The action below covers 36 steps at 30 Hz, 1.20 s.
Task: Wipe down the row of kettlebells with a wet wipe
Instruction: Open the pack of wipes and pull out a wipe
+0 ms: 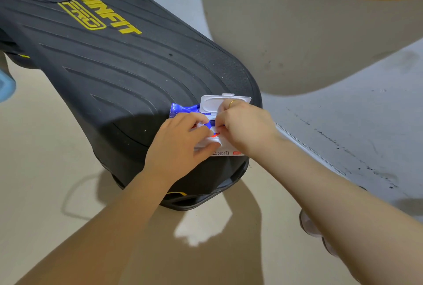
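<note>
Black ribbed rubber platform (pixel 109 74) with yellow lettering is lying on the beige floor (pixel 41 170), carrying the blue-and-white wet wipe pack (pixel 183 108) at its near end. Left hand (pixel 180 145) is pressing on the pack, fingers curled, pinching white wipe material (pixel 206 144) at the opening. White flip lid (pixel 223 102) is standing open. Right hand (pixel 242 127), ring on one finger, is pinching at the same opening. Kettlebells not in view.
</note>
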Motion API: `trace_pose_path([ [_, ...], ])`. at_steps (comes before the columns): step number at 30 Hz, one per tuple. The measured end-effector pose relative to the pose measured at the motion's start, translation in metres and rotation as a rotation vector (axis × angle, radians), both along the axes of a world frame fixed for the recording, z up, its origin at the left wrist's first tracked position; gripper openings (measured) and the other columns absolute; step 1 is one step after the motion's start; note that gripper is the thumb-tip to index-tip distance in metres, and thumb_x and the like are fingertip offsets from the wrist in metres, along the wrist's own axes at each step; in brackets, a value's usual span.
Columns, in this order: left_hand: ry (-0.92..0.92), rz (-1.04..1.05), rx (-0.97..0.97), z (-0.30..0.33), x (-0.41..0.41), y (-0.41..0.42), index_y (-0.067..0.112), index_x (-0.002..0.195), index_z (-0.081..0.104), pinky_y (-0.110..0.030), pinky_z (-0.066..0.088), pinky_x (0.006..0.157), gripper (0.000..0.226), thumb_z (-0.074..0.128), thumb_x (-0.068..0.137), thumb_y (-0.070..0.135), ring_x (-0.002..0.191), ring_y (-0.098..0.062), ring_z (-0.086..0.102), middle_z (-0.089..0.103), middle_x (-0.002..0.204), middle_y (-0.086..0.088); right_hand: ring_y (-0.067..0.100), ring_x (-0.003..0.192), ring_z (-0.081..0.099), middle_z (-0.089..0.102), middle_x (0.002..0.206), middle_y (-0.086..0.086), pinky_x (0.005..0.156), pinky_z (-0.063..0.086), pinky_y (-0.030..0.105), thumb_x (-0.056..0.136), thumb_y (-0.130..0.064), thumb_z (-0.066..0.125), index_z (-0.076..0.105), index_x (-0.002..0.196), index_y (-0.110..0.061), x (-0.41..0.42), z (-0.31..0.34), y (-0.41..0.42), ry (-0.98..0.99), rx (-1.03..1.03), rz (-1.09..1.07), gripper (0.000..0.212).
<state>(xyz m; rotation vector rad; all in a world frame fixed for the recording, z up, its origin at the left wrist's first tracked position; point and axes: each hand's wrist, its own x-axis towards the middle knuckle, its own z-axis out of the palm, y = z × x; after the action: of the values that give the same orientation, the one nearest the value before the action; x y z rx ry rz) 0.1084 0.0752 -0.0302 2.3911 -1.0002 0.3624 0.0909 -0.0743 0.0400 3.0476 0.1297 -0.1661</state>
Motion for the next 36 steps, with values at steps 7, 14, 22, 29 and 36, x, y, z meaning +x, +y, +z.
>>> trace_pose_path([
  [7,0.026,0.027,-0.026,0.004,-0.002,0.000,0.018,0.089,0.068,-0.027,0.037,0.074,0.034,0.054,0.079,0.048,0.089,-0.022,0.063,0.067,0.099,-0.002,0.028,0.083,0.054,0.052,0.117,0.002,0.052,0.028,0.029,0.092,-0.014,0.049,0.061,0.103,-0.013,0.005,0.005,0.004,0.063,-0.117,0.076,0.017],
  [14,0.010,0.005,-0.043,0.001,-0.002,0.001,0.020,0.095,0.071,-0.030,0.044,0.072,0.034,0.056,0.080,0.046,0.086,-0.022,0.062,0.067,0.100,-0.002,0.031,0.083,0.054,0.057,0.105,0.004,0.064,0.040,0.033,0.086,-0.021,0.051,0.064,0.088,-0.014,0.004,0.006,-0.008,0.027,0.116,0.079,0.015],
  [22,0.003,0.011,-0.043,0.000,-0.001,0.001,0.018,0.091,0.071,-0.024,0.035,0.070,0.033,0.058,0.079,0.046,0.078,-0.018,0.063,0.067,0.098,-0.002,0.019,0.060,0.045,0.051,0.070,-0.002,0.054,0.033,0.024,0.069,-0.008,0.055,0.062,0.065,-0.008,-0.002,-0.007,-0.028,-0.090,0.464,0.117,0.008],
  [29,-0.026,0.011,-0.018,0.003,-0.002,-0.001,0.017,0.090,0.070,-0.025,0.036,0.067,0.034,0.054,0.080,0.046,0.075,-0.020,0.062,0.067,0.097,-0.003,0.021,0.067,0.049,0.060,0.082,0.008,0.063,0.049,0.039,0.077,-0.011,0.055,0.065,0.077,-0.006,-0.014,-0.018,-0.021,-0.193,0.493,-0.051,0.011],
  [36,-0.017,0.016,-0.012,0.003,-0.002,-0.001,0.018,0.091,0.071,-0.026,0.036,0.068,0.034,0.054,0.080,0.045,0.075,-0.022,0.063,0.067,0.097,-0.003,0.031,0.088,0.057,0.060,0.105,0.003,0.063,0.041,0.031,0.089,-0.023,0.049,0.066,0.092,-0.015,-0.012,-0.006,-0.012,-0.109,0.201,-0.046,0.019],
])
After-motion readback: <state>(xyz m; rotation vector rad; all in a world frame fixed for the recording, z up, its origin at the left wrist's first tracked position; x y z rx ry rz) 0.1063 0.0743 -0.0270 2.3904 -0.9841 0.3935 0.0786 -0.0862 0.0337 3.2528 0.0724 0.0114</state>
